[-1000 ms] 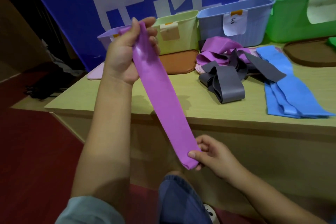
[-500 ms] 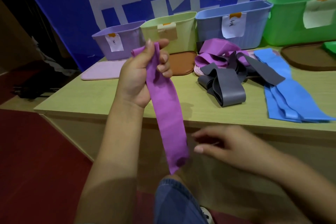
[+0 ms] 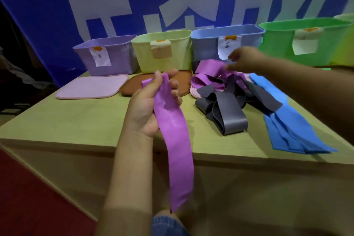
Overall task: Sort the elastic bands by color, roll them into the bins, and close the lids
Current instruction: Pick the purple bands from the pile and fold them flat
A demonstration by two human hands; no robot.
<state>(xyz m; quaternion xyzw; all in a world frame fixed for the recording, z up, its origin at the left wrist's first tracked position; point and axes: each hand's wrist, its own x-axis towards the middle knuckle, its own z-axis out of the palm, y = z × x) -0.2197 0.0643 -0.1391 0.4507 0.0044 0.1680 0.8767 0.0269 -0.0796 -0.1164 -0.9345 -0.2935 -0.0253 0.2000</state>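
Left hand (image 3: pixel 147 109) grip: fingers and thumb curled round the top of one purple band (image 3: pixel 172 140). The band hangs loose past the table (image 3: pixel 76 120) edge, lower end near the knee.

Right hand (image 3: pixel 243 61) over the mixed pile, at the purple bands (image 3: pixel 208 74) lying there. It is blurred; cannot tell whether its grip is wide or already pinching.

Pile: purple tangled with grey bands (image 3: pixel 226 115), blue bands (image 3: pixel 287 126) just beside and partly under the grey.

Bins stand open at the back: purple bin (image 3: pixel 107 57), yellow-green bin (image 3: pixel 162 51), blue bin (image 3: pixel 210 44), green bin (image 3: pixel 306 42). Pink lid (image 3: pixel 92 89) and brown lid (image 3: pixel 134 87) lie flat in front.

Risks:
- A pull on purple likely drags the grey strips along, since they overlap; colours mix, or grey slides off the edge.
- The hanging band is unrolled and slack; it may slip from the one-handed hold or snag on the table edge.
- Two loose bands in hand would make rolling awkward.
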